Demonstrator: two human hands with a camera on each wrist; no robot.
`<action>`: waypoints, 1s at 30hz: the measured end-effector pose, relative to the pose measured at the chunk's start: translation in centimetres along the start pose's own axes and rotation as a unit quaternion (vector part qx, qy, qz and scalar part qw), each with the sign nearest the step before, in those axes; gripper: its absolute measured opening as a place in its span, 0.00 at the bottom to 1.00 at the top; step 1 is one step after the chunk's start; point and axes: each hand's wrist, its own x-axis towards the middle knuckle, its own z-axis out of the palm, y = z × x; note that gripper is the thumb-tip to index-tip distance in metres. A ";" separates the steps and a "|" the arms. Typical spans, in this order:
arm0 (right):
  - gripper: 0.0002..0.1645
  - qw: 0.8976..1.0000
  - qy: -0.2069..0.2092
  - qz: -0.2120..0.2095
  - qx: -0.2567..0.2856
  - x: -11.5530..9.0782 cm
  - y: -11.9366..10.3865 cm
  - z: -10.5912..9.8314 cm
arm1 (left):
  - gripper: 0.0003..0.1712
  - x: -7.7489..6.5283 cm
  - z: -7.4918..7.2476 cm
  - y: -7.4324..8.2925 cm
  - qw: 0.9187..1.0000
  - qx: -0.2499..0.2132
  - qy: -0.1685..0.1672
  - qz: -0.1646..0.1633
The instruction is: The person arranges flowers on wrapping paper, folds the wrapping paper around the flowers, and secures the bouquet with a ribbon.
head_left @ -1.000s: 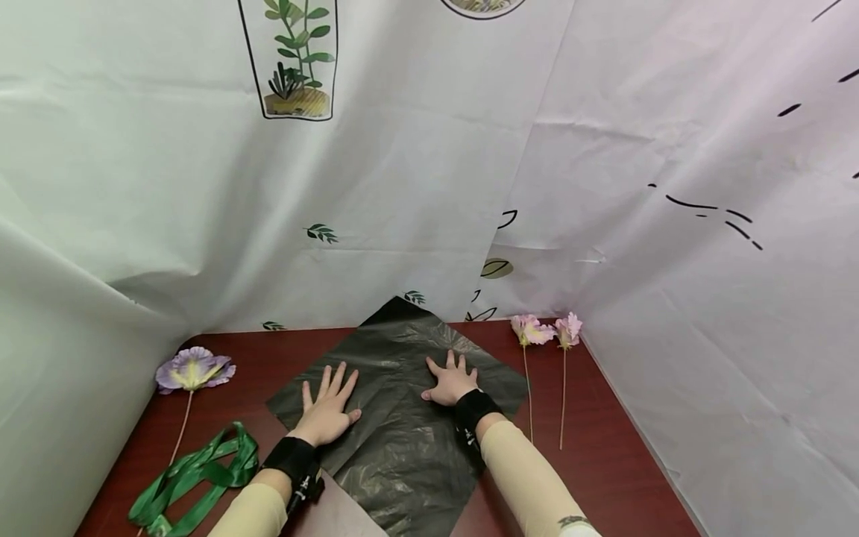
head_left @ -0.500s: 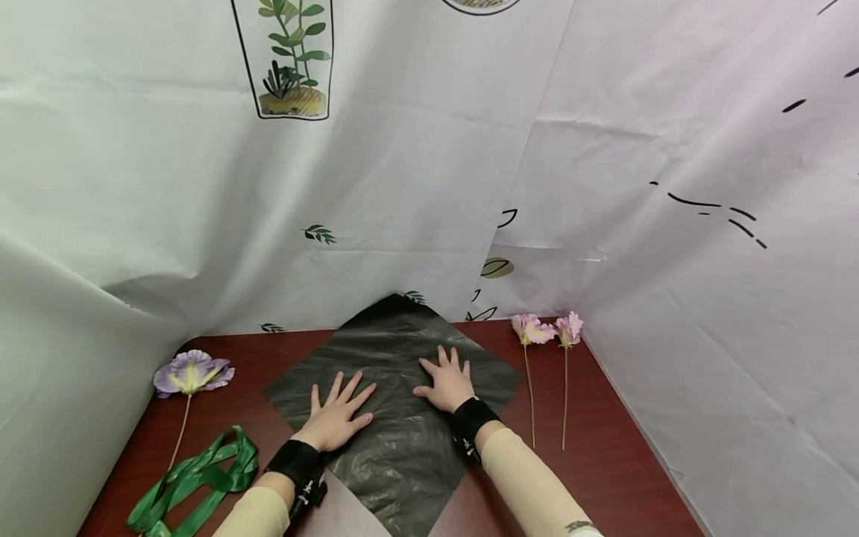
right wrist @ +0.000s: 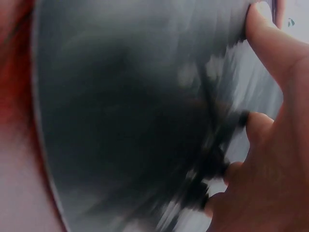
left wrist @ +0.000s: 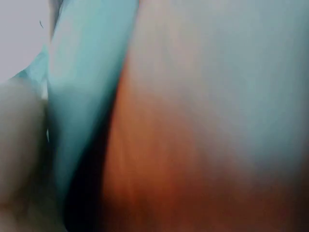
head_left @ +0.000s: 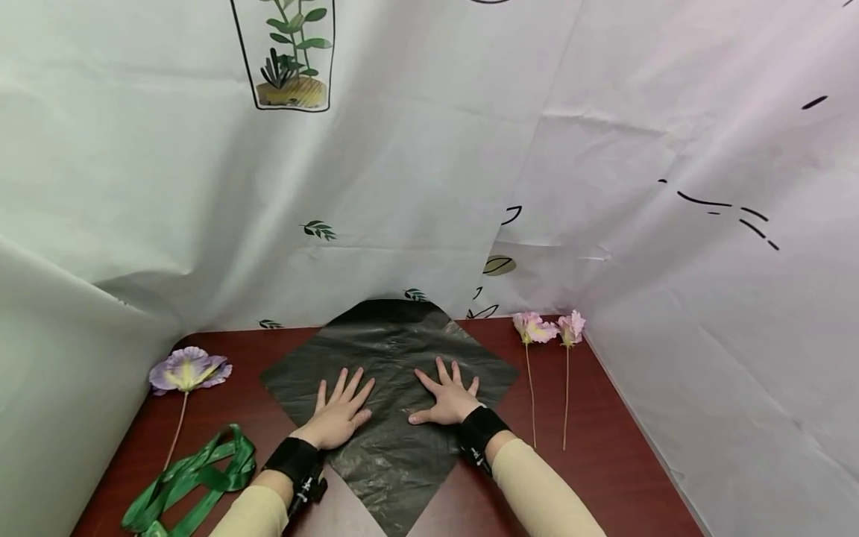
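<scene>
A crinkled black plastic-like sheet [head_left: 396, 477] lies diagonally on the table, its far corner bent up against the backdrop. Spread fingers of my left hand [head_left: 335, 418] rest palm-down on its left half. On the right half, my right hand [head_left: 448, 399] lies flat too, with thumb and fingers splayed. In the right wrist view the right hand [right wrist: 280, 164] has its fingertips on the dark sheet [right wrist: 130, 96], whose edge curves down the left side. The left wrist view is strongly blurred, with part of the sheet [left wrist: 91, 63] running down it.
At the left of the dark red table [head_left: 604, 477] lie a purple artificial flower [head_left: 188, 369] and a loosely bundled green ribbon [head_left: 201, 481]. Two pink artificial flowers, one [head_left: 535, 328] beside the other [head_left: 571, 328], lie at the right. A white printed backdrop [head_left: 403, 171] encloses the back and sides.
The sheet has slid away from me, and its far corner, pointed before, now bows against the backdrop. My left hand has shifted slightly right; my right hand has come slightly nearer.
</scene>
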 end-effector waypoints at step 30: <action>0.79 0.999 0.003 0.027 0.021 -0.4 5.2 -1.9 | 0.84 -0.9 -3.8 -3.0 0.996 -0.040 -0.042 -0.072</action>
